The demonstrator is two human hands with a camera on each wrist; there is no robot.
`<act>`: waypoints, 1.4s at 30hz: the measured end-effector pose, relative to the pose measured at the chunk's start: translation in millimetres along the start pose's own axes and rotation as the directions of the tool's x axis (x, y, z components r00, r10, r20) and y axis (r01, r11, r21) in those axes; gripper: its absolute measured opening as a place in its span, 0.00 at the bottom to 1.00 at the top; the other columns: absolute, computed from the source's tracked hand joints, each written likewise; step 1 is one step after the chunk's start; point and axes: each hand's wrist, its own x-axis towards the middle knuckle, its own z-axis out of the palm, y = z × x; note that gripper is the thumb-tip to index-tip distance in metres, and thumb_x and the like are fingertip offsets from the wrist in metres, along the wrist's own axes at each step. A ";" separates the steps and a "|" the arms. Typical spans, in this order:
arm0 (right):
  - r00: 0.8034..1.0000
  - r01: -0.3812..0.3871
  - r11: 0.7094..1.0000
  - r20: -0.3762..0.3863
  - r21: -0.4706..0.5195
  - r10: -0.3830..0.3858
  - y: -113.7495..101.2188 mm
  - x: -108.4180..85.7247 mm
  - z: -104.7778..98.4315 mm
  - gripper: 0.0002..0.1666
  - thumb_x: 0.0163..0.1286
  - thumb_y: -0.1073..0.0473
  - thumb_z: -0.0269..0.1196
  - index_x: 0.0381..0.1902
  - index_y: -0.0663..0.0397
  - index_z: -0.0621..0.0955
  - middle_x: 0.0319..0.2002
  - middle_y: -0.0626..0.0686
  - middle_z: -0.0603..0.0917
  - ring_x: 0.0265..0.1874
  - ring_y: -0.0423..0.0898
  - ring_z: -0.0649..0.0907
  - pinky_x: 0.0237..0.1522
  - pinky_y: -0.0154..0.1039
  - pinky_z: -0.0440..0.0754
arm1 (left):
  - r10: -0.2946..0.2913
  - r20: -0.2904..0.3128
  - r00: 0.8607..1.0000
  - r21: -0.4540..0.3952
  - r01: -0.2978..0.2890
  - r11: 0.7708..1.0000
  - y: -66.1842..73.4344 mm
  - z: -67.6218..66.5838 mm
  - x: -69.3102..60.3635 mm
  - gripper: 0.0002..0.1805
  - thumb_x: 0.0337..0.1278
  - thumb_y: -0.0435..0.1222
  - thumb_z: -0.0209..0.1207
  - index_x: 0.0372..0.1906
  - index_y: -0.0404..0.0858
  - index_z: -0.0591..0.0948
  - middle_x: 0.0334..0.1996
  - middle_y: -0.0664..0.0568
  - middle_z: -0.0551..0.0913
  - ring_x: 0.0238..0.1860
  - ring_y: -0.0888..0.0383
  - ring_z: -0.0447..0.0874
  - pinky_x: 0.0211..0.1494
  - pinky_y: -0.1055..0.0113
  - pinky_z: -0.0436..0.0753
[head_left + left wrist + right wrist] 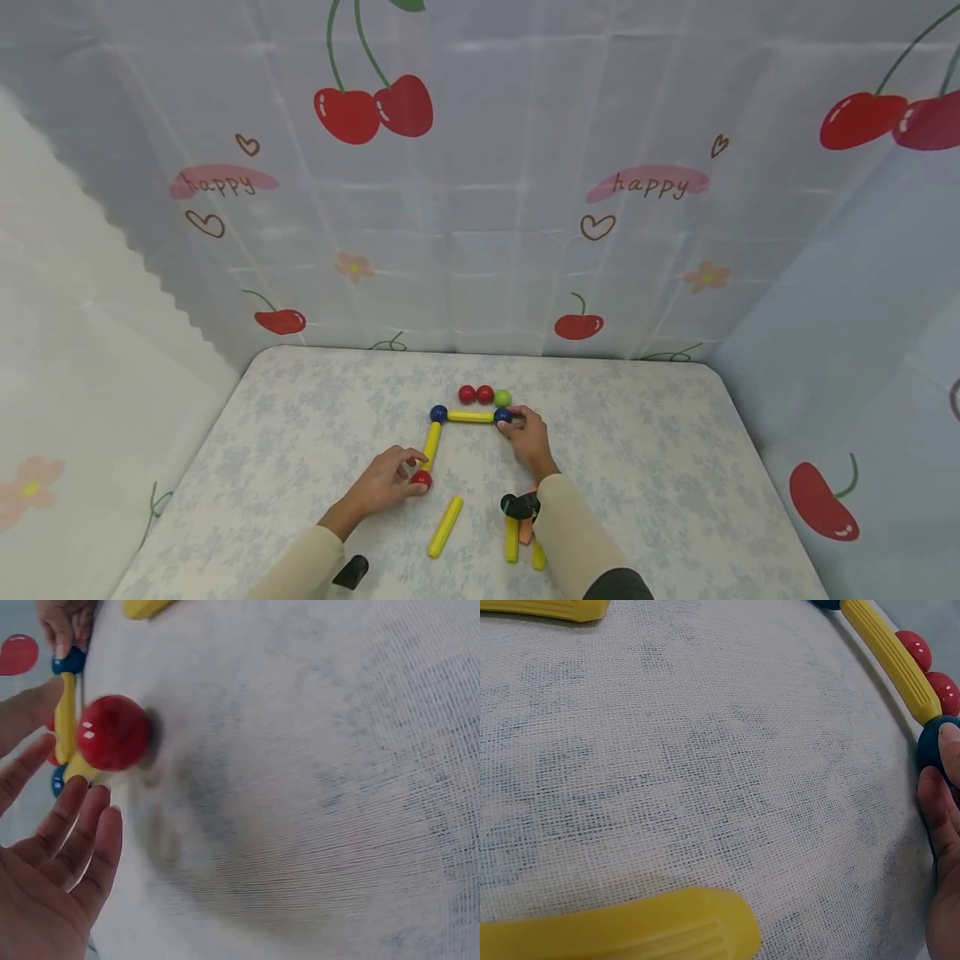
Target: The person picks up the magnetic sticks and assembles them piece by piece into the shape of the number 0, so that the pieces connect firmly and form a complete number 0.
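Observation:
My right hand (531,439) pinches a blue ball (502,415) between thumb and finger; the right wrist view also shows this blue ball (931,742). A yellow rod (470,416) joins it to another blue ball (438,413). From that corner a second yellow rod (431,446) runs toward me to a red ball (422,480). My left hand (386,479) is close around this red ball, fingers spread and loosely bent. In the left wrist view the hand (56,877) shows no clear grip on the red ball (114,733).
Behind the upper rod sit two red balls (476,394) and a green ball (503,398). A loose yellow rod (446,527) lies between the arms. More yellow rods (512,542) and an orange rod (526,532) lie partly under the right forearm. Curtains (480,208) surround the table (637,433).

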 end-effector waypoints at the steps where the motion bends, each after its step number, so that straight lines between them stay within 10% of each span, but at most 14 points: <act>1: 1.000 0.004 1.000 0.000 0.001 -0.004 -0.2 0.1 -0.2 0.21 0.67 0.58 0.65 0.56 0.57 0.78 0.48 0.56 0.81 0.40 0.48 0.80 0.42 0.44 0.78 | -0.009 -0.004 1.000 0.005 0.009 1.000 4.0 -1.7 -1.2 0.21 0.51 0.43 0.70 0.50 0.43 0.79 0.40 0.51 0.76 0.38 0.55 0.74 0.37 0.66 0.75; 15: 1.000 0.018 1.000 0.012 0.017 -0.018 0.0 -1.8 -1.7 0.21 0.66 0.60 0.65 0.56 0.59 0.78 0.49 0.58 0.81 0.43 0.50 0.81 0.42 0.45 0.79 | 0.011 0.210 0.978 0.102 -0.033 0.994 47.0 27.4 0.3 0.18 0.51 0.39 0.69 0.47 0.41 0.80 0.31 0.56 0.77 0.28 0.64 0.72 0.33 0.67 0.73; 30: 1.000 0.023 1.000 -0.001 0.018 -0.023 -1.6 -2.8 -0.6 0.21 0.66 0.60 0.65 0.56 0.59 0.78 0.47 0.58 0.81 0.43 0.50 0.81 0.42 0.45 0.79 | -0.048 0.173 0.984 0.196 0.013 0.981 50.8 49.1 -4.7 0.23 0.44 0.35 0.72 0.48 0.41 0.77 0.28 0.56 0.75 0.27 0.64 0.70 0.31 0.70 0.74; 42: 1.000 -0.007 0.999 0.006 0.042 0.007 -2.9 -1.4 -0.5 0.21 0.66 0.59 0.66 0.56 0.57 0.78 0.50 0.58 0.80 0.44 0.50 0.81 0.44 0.45 0.79 | -0.024 0.183 0.983 0.044 0.016 0.999 37.3 41.8 -8.7 0.21 0.43 0.30 0.68 0.47 0.43 0.78 0.22 0.58 0.74 0.19 0.64 0.69 0.24 0.71 0.71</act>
